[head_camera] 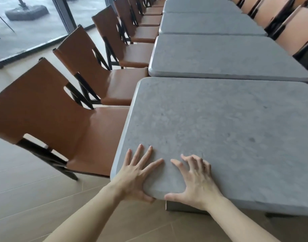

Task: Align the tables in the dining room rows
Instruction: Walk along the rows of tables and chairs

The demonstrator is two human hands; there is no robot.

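Note:
A row of grey stone-look tables runs away from me. The nearest table (219, 133) sits shifted left of the second table (224, 56), with a narrow gap between them. My left hand (137, 173) grips the nearest table's front edge, fingers spread flat on top and thumb under the rim. My right hand (195, 180) holds the same edge just to the right, fingers curled on the top and thumb at the rim. Further tables (210, 23) continue behind.
Brown leather chairs with black frames line the left side, the closest chair (50, 119) tucked against the nearest table. More chairs (292, 28) stand along the right. A glass wall (27, 23) is at the far left. Tiled floor (27, 198) lies beneath me.

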